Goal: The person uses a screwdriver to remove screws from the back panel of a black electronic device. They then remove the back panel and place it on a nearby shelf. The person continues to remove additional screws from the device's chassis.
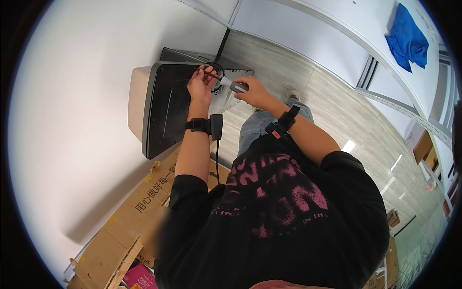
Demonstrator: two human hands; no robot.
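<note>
My right hand (255, 93) is closed around the grey handle of a screwdriver (236, 86). Its thin dark shaft points left toward my left hand (199, 86). The left hand's fingers curl about the shaft's far end; whether they also hold a small part there cannot be made out. Just left of that hand, an appliance (169, 106) with a black panel, a dark rim and a beige body stands tilted against the white wall. A black cable (217, 65) loops beside my left fingertips. Behind the screwdriver shows a metal frame (231, 101).
Opened cardboard boxes (122, 216) lie at the lower left, with a pink box (139, 277) inside. A blue cloth (408, 38) rests on the white surface at the upper right. White panels (298, 38) border the grey wood-look floor (274, 62).
</note>
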